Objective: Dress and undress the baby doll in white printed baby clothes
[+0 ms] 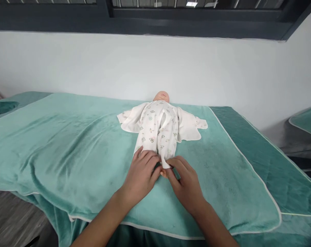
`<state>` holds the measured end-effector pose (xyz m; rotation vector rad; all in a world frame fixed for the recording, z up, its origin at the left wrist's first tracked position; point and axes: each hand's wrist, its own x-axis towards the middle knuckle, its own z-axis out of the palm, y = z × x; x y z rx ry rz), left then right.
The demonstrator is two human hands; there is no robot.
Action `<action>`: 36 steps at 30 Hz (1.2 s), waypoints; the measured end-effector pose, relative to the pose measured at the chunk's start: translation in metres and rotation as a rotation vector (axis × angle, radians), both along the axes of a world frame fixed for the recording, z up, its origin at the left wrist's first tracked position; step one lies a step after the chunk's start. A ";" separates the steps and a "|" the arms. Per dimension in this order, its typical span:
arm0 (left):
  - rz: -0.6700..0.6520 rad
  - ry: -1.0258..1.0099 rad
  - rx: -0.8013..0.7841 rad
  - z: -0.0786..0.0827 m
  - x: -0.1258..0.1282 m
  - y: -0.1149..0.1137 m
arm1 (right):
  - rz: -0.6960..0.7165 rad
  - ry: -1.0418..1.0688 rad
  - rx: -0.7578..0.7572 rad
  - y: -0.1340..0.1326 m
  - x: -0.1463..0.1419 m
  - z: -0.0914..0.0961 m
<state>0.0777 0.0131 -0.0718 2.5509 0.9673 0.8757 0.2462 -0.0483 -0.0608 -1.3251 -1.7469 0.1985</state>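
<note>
A baby doll [162, 96] lies on its back with its head toward the wall. It wears a white printed baby shirt [188, 125], spread open at both sides, and matching baby trousers [168, 142]. My left hand [142, 171] is closed at the trouser hems, its fingers over the left leg's end and its thumb against a small foot [164, 173]. Between the thumb and fingers of my right hand [184, 180], the cuff of the right trouser leg is pinched. The doll's other foot is hidden behind my left hand.
A light green plush blanket [68, 144] with pale piping lies under the doll, over a darker green cover [268, 164]. Behind the bed rises a white wall [93, 65] below a dark window frame [170, 24]. Another green-covered surface [308, 118] shows at far right.
</note>
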 end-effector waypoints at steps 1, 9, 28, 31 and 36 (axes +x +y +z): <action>-0.003 -0.025 -0.032 0.000 0.001 -0.001 | -0.009 0.032 -0.007 0.000 0.000 0.001; 0.064 -0.195 -0.270 0.009 0.011 -0.006 | -0.083 0.261 -0.069 0.007 -0.006 0.016; 0.096 -0.086 0.285 -0.011 -0.013 -0.030 | 0.038 -0.090 -0.110 -0.023 0.017 -0.012; -0.010 -0.120 0.206 -0.011 -0.022 -0.026 | 0.092 -0.141 -0.207 -0.022 0.025 -0.012; 0.258 -0.211 0.145 -0.021 -0.045 0.026 | 0.062 -0.115 -0.207 0.002 0.046 -0.014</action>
